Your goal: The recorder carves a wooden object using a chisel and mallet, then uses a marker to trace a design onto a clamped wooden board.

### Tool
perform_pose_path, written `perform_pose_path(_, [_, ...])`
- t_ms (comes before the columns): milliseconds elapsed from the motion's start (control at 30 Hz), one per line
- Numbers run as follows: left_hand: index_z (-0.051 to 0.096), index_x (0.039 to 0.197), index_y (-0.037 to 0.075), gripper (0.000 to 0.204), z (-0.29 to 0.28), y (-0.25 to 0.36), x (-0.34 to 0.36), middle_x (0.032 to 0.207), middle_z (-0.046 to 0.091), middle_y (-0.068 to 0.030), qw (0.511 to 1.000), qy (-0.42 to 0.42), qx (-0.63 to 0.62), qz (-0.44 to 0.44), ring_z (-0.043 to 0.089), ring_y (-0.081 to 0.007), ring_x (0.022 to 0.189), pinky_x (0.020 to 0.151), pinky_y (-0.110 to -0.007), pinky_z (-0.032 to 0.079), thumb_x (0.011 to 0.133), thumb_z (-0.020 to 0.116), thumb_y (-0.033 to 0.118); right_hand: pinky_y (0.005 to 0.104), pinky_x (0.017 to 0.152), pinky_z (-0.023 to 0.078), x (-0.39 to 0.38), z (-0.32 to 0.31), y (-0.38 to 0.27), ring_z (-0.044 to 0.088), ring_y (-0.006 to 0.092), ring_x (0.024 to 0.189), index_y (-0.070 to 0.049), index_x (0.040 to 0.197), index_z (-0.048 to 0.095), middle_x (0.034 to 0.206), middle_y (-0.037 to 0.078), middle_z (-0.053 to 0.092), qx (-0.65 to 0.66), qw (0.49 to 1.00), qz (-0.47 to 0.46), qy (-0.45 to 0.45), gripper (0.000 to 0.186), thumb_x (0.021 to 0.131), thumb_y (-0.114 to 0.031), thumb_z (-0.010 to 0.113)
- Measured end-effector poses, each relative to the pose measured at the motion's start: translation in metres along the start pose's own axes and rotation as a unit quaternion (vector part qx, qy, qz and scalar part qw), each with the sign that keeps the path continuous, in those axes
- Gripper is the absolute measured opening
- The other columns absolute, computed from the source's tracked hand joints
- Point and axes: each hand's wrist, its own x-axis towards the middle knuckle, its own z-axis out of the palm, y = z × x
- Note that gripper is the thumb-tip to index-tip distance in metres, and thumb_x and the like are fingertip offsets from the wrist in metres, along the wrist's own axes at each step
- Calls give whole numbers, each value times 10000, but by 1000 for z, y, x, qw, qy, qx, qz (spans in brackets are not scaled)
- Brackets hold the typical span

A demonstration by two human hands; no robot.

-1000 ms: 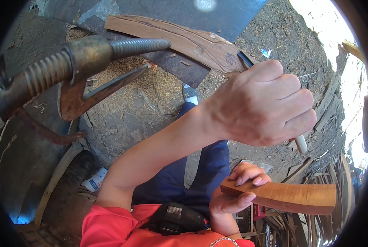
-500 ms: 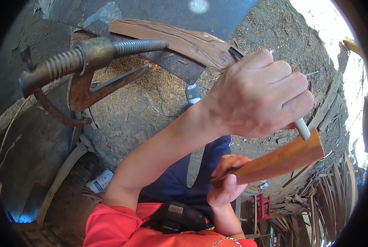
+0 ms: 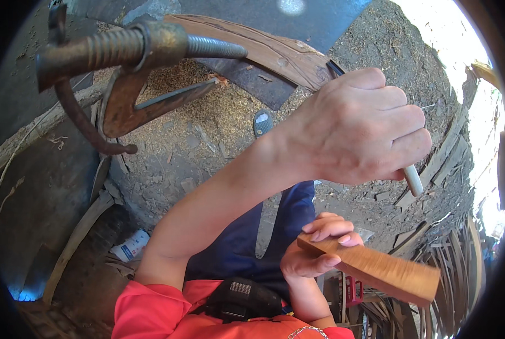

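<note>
My left hand (image 3: 371,130) is closed in a fist around a chisel (image 3: 414,182). The chisel's pale round handle end sticks out below the fist, and its dark blade shows above the knuckles. That blade lies at the right end of a brown wooden board (image 3: 263,53) with dark curved lines; whether it touches is hidden. Lower down, my right hand (image 3: 309,260) grips one end of a rectangular wooden block (image 3: 385,271). The block's far end points right and slightly down, apart from the chisel handle.
A large rusty screw clamp (image 3: 165,48) juts in from the upper left, near the board. Under the board is a dark metal-like tabletop (image 3: 314,25). Wood shavings and scraps cover the ground (image 3: 170,169). Bent wood strips (image 3: 458,277) pile up at the lower right, near a red stool (image 3: 351,291).
The wooden block in my right hand has swung down, away from the chisel handle. My left fist keeps its hold on the chisel. The view has shifted slightly.
</note>
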Motion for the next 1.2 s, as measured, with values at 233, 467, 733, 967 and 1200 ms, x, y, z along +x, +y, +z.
perform_pose_path(233, [507, 676, 154, 244, 3, 0, 2, 627, 428, 27, 999, 30, 5, -10, 509, -136, 587, 568, -301, 379, 705, 662, 340, 247, 592, 365, 3, 0, -3, 442, 129, 582, -83, 1052, 396, 706, 41, 463, -19, 999, 2, -35, 432, 924, -463, 557])
perform_pose_path(467, [505, 676, 156, 253, 4, -1, 3, 645, 444, 27, 999, 50, 13, -12, 517, -134, 598, 568, -298, 375, 717, 677, 338, 244, 588, 382, 4, -11, -6, 439, 142, 644, -76, 1031, 372, 726, 52, 443, -110, 965, 169, -169, 449, 933, -478, 547])
perform_pose_path(733, [520, 690, 155, 229, 7, 1, 5, 653, 438, 29, 998, 35, 41, -29, 508, -130, 589, 576, -303, 373, 735, 673, 319, 257, 575, 359, 18, -12, -11, 423, 127, 602, -75, 1008, 396, 707, 30, 435, -48, 992, 89, -74, 453, 920, -489, 559])
perform_pose_path(967, [525, 687, 151, 192, 10, 2, 5, 662, 442, 35, 995, 53, 57, -55, 508, -126, 605, 583, -303, 375, 748, 658, 275, 274, 633, 384, 25, -16, -16, 442, 136, 650, -82, 1020, 389, 699, 41, 437, -47, 992, 81, -87, 455, 913, -486, 567])
perform_pose_path(1200, [518, 686, 149, 153, 16, 5, 9, 666, 441, 24, 991, 60, 81, -90, 498, -136, 615, 605, -310, 372, 751, 635, 222, 262, 592, 380, 39, -27, -15, 406, 133, 585, -82, 1021, 416, 687, 47, 430, -124, 963, 183, -152, 478, 913, -522, 569])
